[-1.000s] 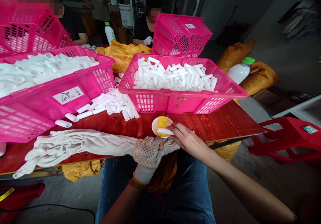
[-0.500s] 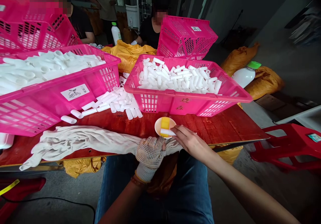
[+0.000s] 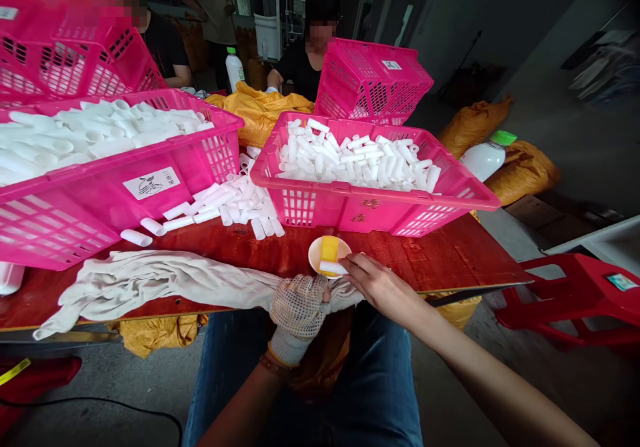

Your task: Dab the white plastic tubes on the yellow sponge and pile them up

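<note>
Tube (image 3: 333,268) lies across sponge (image 3: 329,249) in dish (image 3: 325,253), pinched against it by the fingers (image 3: 353,263) of the right hand (image 3: 383,288), which are pressed together. Just below dish, the curled left hand (image 3: 299,307) in its mesh glove rests on cloth (image 3: 170,283); we cannot tell whether it grips. We judge that a slack pinch could drop tube, and a knock from either hand could tip the shallow dish. Loose tubes (image 3: 233,205) left of dish could roll off table (image 3: 450,253).
</note>
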`<state>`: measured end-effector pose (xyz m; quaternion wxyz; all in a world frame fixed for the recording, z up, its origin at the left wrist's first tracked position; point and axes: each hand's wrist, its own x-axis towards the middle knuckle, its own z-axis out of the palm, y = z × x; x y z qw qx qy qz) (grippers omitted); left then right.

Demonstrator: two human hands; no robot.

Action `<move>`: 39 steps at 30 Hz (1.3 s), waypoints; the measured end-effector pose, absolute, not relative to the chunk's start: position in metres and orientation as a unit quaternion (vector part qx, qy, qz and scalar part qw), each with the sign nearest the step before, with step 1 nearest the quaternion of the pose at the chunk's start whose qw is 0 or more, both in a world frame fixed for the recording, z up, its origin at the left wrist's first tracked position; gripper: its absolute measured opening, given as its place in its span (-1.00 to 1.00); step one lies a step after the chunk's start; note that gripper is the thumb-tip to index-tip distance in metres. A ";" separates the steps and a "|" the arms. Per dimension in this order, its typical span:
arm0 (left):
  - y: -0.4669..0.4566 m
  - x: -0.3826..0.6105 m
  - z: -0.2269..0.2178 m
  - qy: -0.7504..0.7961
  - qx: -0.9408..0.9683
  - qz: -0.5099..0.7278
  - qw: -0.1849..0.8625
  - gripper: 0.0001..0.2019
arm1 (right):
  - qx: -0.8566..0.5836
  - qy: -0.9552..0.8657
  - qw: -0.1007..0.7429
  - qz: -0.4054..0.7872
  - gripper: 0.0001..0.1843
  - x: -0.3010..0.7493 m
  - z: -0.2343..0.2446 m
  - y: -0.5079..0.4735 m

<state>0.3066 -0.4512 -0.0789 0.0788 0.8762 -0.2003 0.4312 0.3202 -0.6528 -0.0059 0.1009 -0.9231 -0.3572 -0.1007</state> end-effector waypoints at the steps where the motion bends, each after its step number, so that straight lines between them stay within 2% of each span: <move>1: -0.451 0.306 -0.079 -0.197 0.876 0.433 0.083 -0.95 | -0.924 -0.354 0.098 -0.103 -0.61 0.320 -0.006 -0.653; 6: -0.449 0.305 -0.084 -0.198 0.892 0.391 0.112 -0.95 | -0.932 -0.315 0.136 -0.113 -0.62 0.319 -0.005 -0.651; 11: -0.448 0.306 -0.091 -0.190 0.904 0.363 0.122 -0.94 | -0.926 -0.351 0.097 -0.098 -0.63 0.321 -0.003 -0.653; 16: -0.450 0.307 -0.085 -0.184 0.886 0.411 0.113 -0.95 | -0.936 -0.322 0.103 -0.100 -0.56 0.318 -0.003 -0.651; 22: -0.453 0.305 -0.072 -0.165 0.878 0.433 0.118 -0.95 | -0.909 -0.384 0.102 -0.124 -0.51 0.320 -0.015 -0.658; 26: -0.455 0.303 -0.075 -0.155 0.871 0.453 0.115 -0.96 | -0.920 -0.347 0.130 -0.126 -0.54 0.318 -0.018 -0.656; 30: -0.457 0.298 -0.072 -0.151 0.896 0.399 0.127 -0.86 | -0.917 -0.336 0.152 -0.154 -0.65 0.315 -0.017 -0.648; 32: -0.450 0.300 -0.062 -0.166 0.909 0.355 0.144 -0.82 | -0.918 -0.326 0.185 -0.127 -0.65 0.314 -0.012 -0.647; 35: -0.416 0.318 -0.043 -0.206 0.908 0.306 0.201 -0.84 | -0.910 -0.268 0.309 -0.063 -0.63 0.313 0.001 -0.650; 37: -0.381 0.339 -0.029 -0.199 0.901 0.325 0.207 -0.86 | -0.884 -0.219 0.412 -0.029 -0.61 0.311 0.008 -0.655; 39: -0.344 0.364 -0.015 -0.183 0.895 0.376 0.153 -0.82 | -0.845 -0.174 0.505 -0.001 -0.58 0.308 0.010 -0.657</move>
